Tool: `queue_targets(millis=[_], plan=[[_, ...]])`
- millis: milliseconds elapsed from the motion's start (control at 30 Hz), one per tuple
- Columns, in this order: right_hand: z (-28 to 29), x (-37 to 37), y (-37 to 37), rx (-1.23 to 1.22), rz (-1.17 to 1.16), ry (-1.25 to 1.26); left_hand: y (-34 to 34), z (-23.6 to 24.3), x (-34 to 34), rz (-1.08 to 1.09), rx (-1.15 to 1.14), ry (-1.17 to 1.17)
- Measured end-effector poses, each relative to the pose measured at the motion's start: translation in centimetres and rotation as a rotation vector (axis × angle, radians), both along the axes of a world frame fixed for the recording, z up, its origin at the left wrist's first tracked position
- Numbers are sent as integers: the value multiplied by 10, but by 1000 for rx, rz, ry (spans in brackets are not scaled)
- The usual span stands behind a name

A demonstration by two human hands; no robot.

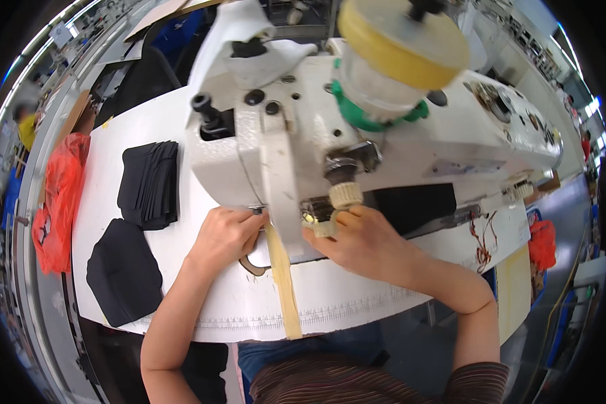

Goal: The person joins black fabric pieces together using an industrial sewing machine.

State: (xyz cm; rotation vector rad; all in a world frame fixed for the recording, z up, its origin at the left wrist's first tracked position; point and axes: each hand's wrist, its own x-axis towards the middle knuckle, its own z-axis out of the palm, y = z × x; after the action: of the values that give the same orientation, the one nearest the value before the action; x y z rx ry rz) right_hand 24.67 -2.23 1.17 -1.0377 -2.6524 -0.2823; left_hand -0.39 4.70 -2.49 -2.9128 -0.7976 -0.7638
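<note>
The left hand (225, 236) has its fingers curled, tips drawn close together at the front of a white sewing machine (370, 161); whether they pinch anything cannot be told. The right hand (367, 242) is on the other side of the machine's upright front part, its fingers bent just below a cream knob (345, 195), and their grip is partly hidden. The machine thus lies between and directly ahead of both hands.

A yellow strip (284, 289) runs from between them to the front edge of the white table (357, 303), where ruler marks follow the curve. White table shows between the forearms and also separates the left hand from a stack of black cloth pieces (148, 185). Nearer the front, another black piece (124, 273) lies just beside the stack. Behind the right hand, black cloth (417, 205) sits under the machine's arm.

A red plastic bag (62, 202) is at the table's left edge, its contents unclear. Beyond the right edge, another red bag (542, 244) is by a blue bin (534, 215), inside or against it.
</note>
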Motion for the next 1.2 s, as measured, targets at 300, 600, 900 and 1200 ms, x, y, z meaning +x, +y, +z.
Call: queue_targets(millis=[300,600,900,1200], plan=[[55,123,-26,-380,-387,299,0,-9,-7,123,-122,-26],[45,142,-19,-303,-291,180,38,-25,-31,232,-32,-313],[43,137,-18,-254,-226,211,74,-25,45,628,-427,-664],[-5,28,-67,55,147,167,-46,89,-99,942,-142,-850]])
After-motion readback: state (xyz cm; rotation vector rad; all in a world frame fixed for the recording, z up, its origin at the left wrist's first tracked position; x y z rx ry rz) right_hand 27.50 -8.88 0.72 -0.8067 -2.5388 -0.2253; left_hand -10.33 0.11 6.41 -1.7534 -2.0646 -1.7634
